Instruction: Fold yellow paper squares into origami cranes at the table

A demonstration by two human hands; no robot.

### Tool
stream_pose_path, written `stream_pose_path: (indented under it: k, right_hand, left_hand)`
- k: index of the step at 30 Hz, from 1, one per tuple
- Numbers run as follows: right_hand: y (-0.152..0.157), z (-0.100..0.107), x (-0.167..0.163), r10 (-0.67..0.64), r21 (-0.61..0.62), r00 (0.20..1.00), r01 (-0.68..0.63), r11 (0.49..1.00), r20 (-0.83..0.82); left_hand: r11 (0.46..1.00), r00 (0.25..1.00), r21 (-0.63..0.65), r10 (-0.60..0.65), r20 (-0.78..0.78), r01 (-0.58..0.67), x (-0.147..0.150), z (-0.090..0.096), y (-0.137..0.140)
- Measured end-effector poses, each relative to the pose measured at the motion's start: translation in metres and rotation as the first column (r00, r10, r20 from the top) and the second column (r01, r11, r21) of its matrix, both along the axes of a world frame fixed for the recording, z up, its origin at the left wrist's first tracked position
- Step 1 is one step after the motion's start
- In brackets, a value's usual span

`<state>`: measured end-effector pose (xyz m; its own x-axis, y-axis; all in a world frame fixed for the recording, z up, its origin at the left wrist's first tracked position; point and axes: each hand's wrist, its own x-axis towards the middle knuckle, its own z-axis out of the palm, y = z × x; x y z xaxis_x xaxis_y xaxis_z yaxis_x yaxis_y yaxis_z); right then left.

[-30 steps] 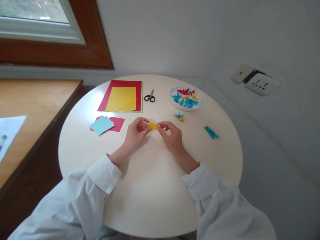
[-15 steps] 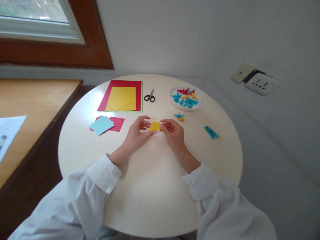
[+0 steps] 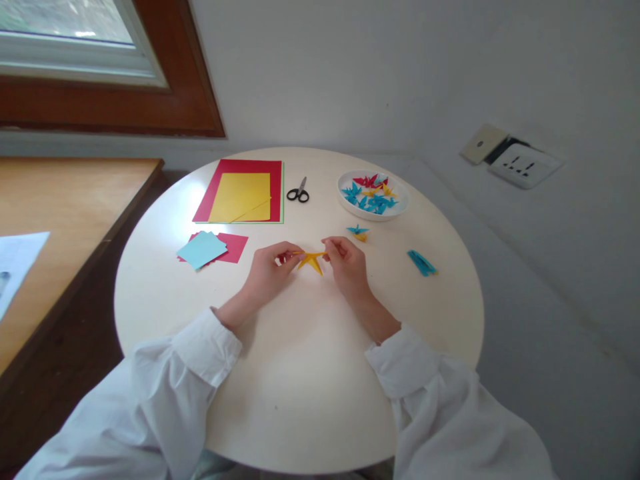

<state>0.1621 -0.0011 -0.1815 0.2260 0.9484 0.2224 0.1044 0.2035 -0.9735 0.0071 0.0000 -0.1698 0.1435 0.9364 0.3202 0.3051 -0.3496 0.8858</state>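
A yellow origami paper (image 3: 311, 261) is stretched between my hands over the middle of the round table, its folded points spread and two of them hanging downward. My left hand (image 3: 274, 270) pinches its left tip between thumb and fingers. On the other side, my right hand (image 3: 347, 267) pinches the right tip. Just beyond the right hand lie a small blue-and-yellow pair of folded cranes (image 3: 358, 233). The parts of the tips inside my fingers are hidden.
A white round dish (image 3: 373, 213) holds several folded cranes. Black-handled scissors (image 3: 299, 192) lie beside large red and yellow sheets (image 3: 240, 197). Small blue and red squares (image 3: 203, 251) are at left, folded blue strips (image 3: 422, 263) at right. A wooden desk (image 3: 85, 200) stands left.
The yellow paper has gone from a flat, pointed shape to a spread one with points hanging down. My left fingers have closed onto its left tip.
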Motion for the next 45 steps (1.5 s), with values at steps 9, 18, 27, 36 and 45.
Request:
stream_pose_path:
  k: [9,18,27,36,45]
  right_hand:
    - [-0.003,0.001,-0.001,0.269,-0.014,0.957,-0.272,0.962,-0.109]
    - [-0.004,0.003,0.0,0.326,-0.048,0.926,-0.341,0.939,-0.191]
    - [-0.003,0.004,0.0,0.288,-0.074,0.95,-0.298,0.952,-0.122]
    - [-0.005,0.005,0.003,0.3,0.053,0.953,-0.298,0.953,-0.041]
    - [-0.003,0.006,0.003,0.3,0.05,0.954,-0.298,0.953,-0.018]
  left_hand:
    - [0.993,0.994,-0.1,-0.051,0.1,0.061,0.001,0.005,-0.001]
    - [0.974,0.977,-0.191,-0.086,0.196,0.124,0.001,0.006,-0.001]
    - [0.958,0.956,-0.247,-0.075,0.282,0.148,0.001,0.01,-0.002]
    - [0.96,0.966,-0.231,-0.101,0.238,0.158,0.0,0.01,-0.002]
    - [0.978,0.976,-0.167,-0.094,0.199,0.128,-0.002,0.01,0.001]
